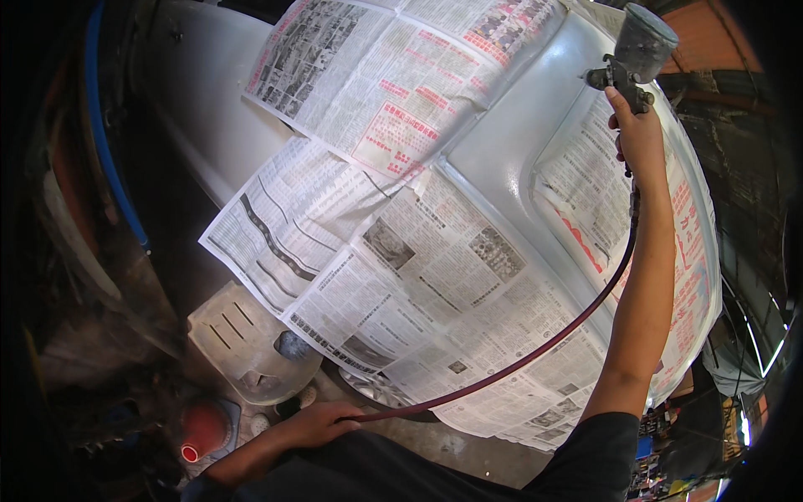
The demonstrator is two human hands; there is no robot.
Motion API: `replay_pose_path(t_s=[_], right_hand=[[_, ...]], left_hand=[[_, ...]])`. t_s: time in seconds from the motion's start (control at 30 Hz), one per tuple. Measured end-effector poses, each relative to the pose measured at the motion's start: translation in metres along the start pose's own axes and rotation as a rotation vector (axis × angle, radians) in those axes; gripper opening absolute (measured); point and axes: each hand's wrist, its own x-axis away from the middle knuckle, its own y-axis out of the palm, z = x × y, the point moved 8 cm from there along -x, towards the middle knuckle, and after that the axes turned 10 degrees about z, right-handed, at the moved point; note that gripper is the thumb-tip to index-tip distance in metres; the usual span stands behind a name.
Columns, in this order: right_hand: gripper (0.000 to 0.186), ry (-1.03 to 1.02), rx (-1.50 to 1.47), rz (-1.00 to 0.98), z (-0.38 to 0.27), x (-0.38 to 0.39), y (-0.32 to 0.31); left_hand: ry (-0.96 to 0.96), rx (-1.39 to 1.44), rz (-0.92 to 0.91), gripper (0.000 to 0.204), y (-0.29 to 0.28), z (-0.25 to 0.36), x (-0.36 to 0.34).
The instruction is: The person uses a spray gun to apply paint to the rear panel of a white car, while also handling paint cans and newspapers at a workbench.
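Observation:
My right hand is closed round the handle of a spray gun, raised at the upper right. A grey paint-stained cup sits on top of the gun. From its handle a dark red air hose curves down and across to the left. Near the lower edge, my left hand grips that hose. Beside the gun lies a glossy silver car body panel, bare between sheets of newspaper covering the surfaces around it.
A pale plastic stool with slots stands at the lower left, next to a red traffic cone. Part of a wheel shows under the newspaper. Another pale body panel stands at the upper left, near a blue pipe.

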Motion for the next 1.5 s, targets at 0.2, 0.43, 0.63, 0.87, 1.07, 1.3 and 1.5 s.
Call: replay_pose_path(t_s=[0.2,0.43,0.63,0.87,1.07,1.3,1.5], right_hand=[[0.04,0.038,0.019,-0.185,-0.01,0.038,0.033],[0.037,0.064,0.09,-0.35,-0.025,0.093,0.065],[0.047,0.064,0.178,-0.503,-0.023,0.123,0.087],[0.042,0.1,0.093,-0.442,-0.014,0.098,0.08],[0.04,0.078,0.038,-0.289,-0.003,0.028,0.053],[0.043,-0.007,0.093,-0.125,0.0,-0.052,0.023],[0.045,-0.078,0.036,-0.001,-0.003,-0.109,0.008]], left_hand=[[-0.001,-0.006,-0.006,0.031,0.005,-0.003,0.013],[-0.013,-0.014,-0.042,0.028,0.006,-0.004,0.02],[-0.01,-0.026,-0.048,0.028,0.005,-0.005,0.024],[-0.013,-0.055,-0.074,0.03,0.001,0.0,0.01],[0.073,-0.038,-0.118,0.032,0.002,0.021,-0.018],[0.132,-0.013,-0.156,0.036,0.009,0.049,-0.053],[0.223,0.016,-0.15,0.038,0.018,0.066,-0.085]])
